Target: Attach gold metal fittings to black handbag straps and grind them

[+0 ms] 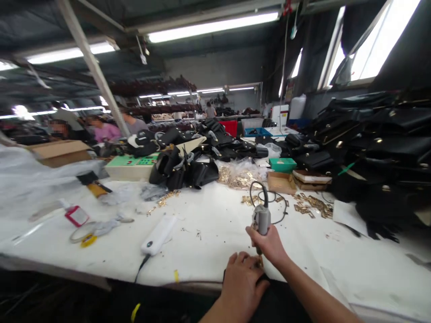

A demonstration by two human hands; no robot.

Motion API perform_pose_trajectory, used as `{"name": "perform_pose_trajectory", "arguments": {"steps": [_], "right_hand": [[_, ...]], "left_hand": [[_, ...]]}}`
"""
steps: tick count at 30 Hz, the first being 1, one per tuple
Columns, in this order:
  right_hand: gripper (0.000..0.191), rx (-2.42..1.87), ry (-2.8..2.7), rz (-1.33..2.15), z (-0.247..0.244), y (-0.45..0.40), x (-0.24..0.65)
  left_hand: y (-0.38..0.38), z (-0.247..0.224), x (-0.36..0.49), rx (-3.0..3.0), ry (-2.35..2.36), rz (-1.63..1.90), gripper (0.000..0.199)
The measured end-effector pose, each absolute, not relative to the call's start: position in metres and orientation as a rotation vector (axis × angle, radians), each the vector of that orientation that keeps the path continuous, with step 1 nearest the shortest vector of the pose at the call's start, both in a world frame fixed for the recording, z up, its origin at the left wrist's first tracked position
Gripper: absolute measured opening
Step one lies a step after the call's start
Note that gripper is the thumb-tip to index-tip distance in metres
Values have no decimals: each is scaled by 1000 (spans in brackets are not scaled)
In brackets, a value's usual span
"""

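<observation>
My right hand (270, 244) is closed around a grey electric screwdriver (261, 219), which stands upright with its black cord leaving the top. Its tip points down at a small gold-coloured metal fitting (260, 261) beside my left fingertips. My left hand (240, 281) lies over a black bag (279, 298) at the table's front edge, fingers curled on it and on the fitting. Most of the bag is dark or cut off by the lower edge of the view, and my left hand hides part of the fitting.
On the white table (208, 224) lie a white power bank (160, 235), gold fittings (313, 205) and a cardboard tray (282, 183). Black bags are piled at the back (202, 172) and right (387, 148). A green-topped machine (133, 166) stands left; people sit beyond it.
</observation>
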State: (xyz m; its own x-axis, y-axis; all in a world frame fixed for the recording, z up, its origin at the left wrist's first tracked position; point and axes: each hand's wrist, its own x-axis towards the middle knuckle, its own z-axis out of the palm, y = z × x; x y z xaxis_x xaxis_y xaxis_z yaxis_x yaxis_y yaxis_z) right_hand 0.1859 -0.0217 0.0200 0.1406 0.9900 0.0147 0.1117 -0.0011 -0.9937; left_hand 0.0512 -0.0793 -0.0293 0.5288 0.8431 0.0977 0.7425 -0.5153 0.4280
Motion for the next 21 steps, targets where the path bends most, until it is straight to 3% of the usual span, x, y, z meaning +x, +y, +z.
{"name": "perform_pose_trajectory", "arguments": {"steps": [8,15,21], "right_hand": [[46,-1450,-1287,1090,2,-25,193],[47,-1377,-1291,1058,28,-38,206],[51,-1535,-1277,1044,37,-40,273]], "left_hand": [[-94,-24,55,2489,1318,319,35],[-99,-25,56,2521,1345,352,29],[-98,-13,56,2535,1319,298,32]]}}
